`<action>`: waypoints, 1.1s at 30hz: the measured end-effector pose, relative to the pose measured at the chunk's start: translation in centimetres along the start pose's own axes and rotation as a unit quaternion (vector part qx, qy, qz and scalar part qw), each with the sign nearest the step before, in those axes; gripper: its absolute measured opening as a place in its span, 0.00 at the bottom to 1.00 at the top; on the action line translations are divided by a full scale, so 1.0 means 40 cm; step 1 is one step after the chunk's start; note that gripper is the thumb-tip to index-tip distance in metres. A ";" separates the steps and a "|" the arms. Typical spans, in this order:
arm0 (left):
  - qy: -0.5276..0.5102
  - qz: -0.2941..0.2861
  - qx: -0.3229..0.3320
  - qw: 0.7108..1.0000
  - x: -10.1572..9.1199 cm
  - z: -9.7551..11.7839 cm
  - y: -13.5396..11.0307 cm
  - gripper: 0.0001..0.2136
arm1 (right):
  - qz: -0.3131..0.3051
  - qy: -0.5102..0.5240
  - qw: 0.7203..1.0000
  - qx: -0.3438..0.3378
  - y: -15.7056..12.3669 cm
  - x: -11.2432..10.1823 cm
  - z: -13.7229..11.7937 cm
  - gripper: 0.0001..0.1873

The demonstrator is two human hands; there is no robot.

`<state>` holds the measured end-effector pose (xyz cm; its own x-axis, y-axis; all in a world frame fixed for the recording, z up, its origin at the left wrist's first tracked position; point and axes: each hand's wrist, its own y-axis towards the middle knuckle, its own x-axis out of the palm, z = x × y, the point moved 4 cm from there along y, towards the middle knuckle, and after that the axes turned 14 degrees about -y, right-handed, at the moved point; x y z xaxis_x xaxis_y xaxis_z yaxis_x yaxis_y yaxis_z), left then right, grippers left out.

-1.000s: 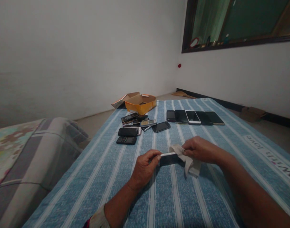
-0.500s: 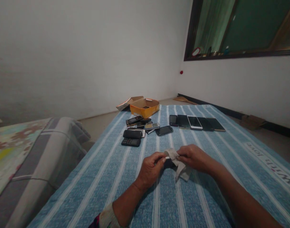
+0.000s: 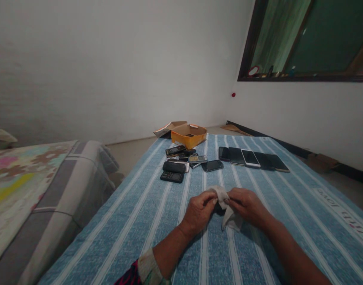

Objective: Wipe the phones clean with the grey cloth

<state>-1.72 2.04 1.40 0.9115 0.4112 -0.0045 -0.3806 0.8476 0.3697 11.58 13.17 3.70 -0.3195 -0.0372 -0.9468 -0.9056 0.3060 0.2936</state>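
Observation:
Above the striped cloth cover, my left hand is closed on what looks like a mobile phone, mostly hidden by fingers and cloth; only a dark part shows. A greyish-white cloth is wrapped over it and hangs down to the right. The fingers of my right hand pinch this cloth against the held thing. Both hands are close together. Ahead of them lies a loose pile of old phones, with a black keypad phone nearest and a dark touchscreen phone at its right.
A row of several flat phones and dark slabs, one a white phone, lies at the far right. An orange box stands open at the back, its flap-like lid beside it. Left of the blue striped cover is a draped bed.
The whole view has shifted slightly. My hands have drawn a little closer together around the cloth, and the pale edge seen by my left fingers is now covered.

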 end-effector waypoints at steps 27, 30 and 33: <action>0.031 0.010 -0.017 0.999 -0.003 -0.005 0.006 0.08 | 0.409 -0.137 0.892 0.131 -0.048 -0.058 0.063 0.20; 0.032 0.011 -0.019 0.999 -0.004 -0.007 0.006 0.08 | 0.371 -0.126 0.914 0.105 -0.034 -0.031 0.024 0.21; 0.025 0.009 -0.010 1.000 -0.004 -0.009 0.005 0.08 | 0.314 -0.096 0.944 0.042 -0.016 0.007 -0.039 0.22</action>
<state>-2.01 2.26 1.14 0.8958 0.4422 -0.0439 -0.4006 0.8464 0.3509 11.63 11.48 3.46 -0.7222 0.3458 -0.5990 -0.5275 0.2849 0.8004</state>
